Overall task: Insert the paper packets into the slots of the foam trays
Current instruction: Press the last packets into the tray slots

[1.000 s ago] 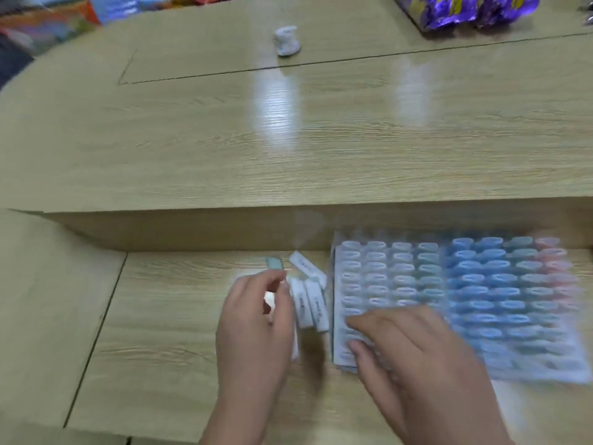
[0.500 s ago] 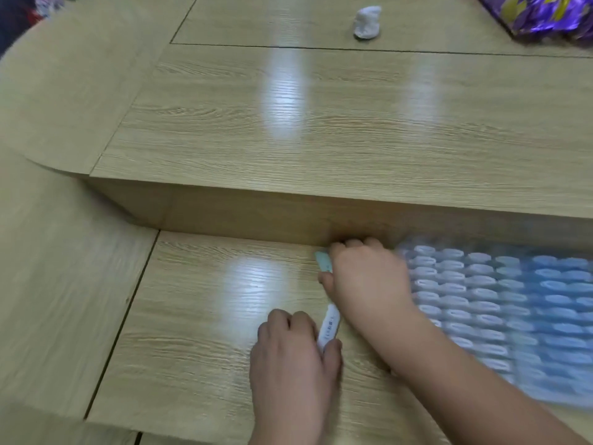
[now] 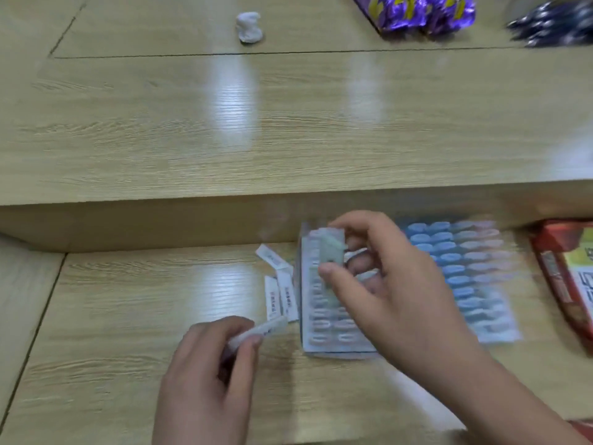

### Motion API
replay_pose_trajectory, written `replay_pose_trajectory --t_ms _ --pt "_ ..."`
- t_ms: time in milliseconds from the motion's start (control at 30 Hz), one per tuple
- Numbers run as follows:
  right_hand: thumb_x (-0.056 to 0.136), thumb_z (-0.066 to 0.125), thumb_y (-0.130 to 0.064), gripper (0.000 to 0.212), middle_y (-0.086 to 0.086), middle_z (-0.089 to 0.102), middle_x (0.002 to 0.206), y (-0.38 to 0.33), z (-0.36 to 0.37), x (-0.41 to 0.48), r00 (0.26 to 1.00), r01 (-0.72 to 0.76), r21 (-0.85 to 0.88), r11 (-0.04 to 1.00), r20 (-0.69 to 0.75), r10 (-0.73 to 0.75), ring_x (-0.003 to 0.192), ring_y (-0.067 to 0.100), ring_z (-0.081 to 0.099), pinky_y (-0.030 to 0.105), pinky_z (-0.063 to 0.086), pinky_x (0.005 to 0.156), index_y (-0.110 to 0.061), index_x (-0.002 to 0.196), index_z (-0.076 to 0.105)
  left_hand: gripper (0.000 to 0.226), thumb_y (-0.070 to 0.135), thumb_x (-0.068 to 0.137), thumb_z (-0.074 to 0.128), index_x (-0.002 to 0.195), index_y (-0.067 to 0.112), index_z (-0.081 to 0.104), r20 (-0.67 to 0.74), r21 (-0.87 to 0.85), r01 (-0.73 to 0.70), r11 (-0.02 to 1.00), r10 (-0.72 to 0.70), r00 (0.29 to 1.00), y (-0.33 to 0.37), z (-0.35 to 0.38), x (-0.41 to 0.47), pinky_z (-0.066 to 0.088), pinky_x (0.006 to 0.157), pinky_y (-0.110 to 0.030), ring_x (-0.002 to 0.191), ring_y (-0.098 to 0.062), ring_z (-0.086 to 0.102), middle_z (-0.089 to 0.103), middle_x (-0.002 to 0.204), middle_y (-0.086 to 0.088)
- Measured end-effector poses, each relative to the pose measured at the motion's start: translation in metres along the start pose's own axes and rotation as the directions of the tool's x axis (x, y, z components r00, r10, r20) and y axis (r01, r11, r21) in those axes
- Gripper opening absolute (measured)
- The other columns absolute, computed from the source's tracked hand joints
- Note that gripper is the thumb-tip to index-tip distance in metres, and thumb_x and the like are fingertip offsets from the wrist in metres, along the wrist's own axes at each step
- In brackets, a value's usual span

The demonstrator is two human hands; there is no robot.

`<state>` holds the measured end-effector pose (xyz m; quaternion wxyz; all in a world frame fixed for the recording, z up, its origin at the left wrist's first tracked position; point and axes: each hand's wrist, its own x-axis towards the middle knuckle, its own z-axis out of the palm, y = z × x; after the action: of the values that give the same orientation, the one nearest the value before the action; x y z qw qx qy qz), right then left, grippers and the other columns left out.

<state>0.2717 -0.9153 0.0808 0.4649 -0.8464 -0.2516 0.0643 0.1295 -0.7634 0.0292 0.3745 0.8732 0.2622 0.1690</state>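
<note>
A foam tray [image 3: 333,343] with rows of white and blue slots lies on the lower desk, blurred by motion. My right hand [image 3: 382,284] hovers over the tray's left part and pinches a pale green-and-white packet [image 3: 332,250] between thumb and fingers. My left hand [image 3: 208,374] is at the lower middle, left of the tray, gripping a white paper packet [image 3: 260,332] that sticks out toward the tray. Three loose white packets [image 3: 280,290] lie on the desk just left of the tray.
A raised wooden counter [image 3: 288,123] runs behind the lower desk. On it sit a crumpled white wad [image 3: 248,27], purple foil bags [image 3: 423,11] and a dark bundle [image 3: 552,25]. A red package [image 3: 568,277] lies right of the tray.
My right hand has lifted from the loose packets with a greenish packet and moved right, over the tray. My left hand still holds its white packet, now further left and below.
</note>
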Motion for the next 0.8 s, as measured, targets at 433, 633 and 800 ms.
replay_pose_trajectory --t_ms 433,633,800 --pt "0.088 0.069 -0.033 0.015 -0.012 0.067 0.090 0.106 -0.151 -0.082 0.908 -0.134 0.158 0.978 -0.376 0.185 0.077 0.008 0.066 0.023 0.056 0.058 -0.043 0.098 0.065 0.020 0.043 0.079 0.065 0.099 0.046 0.062 0.080 -0.246 -0.210 0.946 0.236 0.969 0.129 0.098 -0.022 0.054 0.064 -0.026 0.071 -0.005 0.067 0.067 0.088 0.019" --pt "0.087 0.065 -0.031 0.022 -0.020 0.069 0.101 0.122 -0.155 -0.082 0.923 -0.106 0.155 0.982 -0.351 0.155 0.084 0.008 0.070 0.013 0.054 0.068 -0.048 0.101 0.067 0.016 0.040 0.084 0.062 0.100 0.043 0.061 0.090 -0.131 -0.268 0.954 0.281 0.956 0.147 0.121 -0.026 0.049 0.068 -0.013 0.077 0.001 0.065 0.063 0.092 0.022" --pt "0.086 0.064 -0.030 0.018 -0.014 0.070 0.098 0.137 -0.158 -0.081 0.922 -0.142 0.253 0.957 -0.319 0.221 0.085 0.016 0.071 0.028 0.060 0.071 -0.042 0.098 0.067 0.029 0.025 0.082 0.069 0.102 0.044 0.063 0.050 -0.076 -0.274 0.959 0.278 0.959 0.146 0.128 -0.027 0.047 0.071 -0.007 0.080 0.001 0.064 0.062 0.094 0.024"
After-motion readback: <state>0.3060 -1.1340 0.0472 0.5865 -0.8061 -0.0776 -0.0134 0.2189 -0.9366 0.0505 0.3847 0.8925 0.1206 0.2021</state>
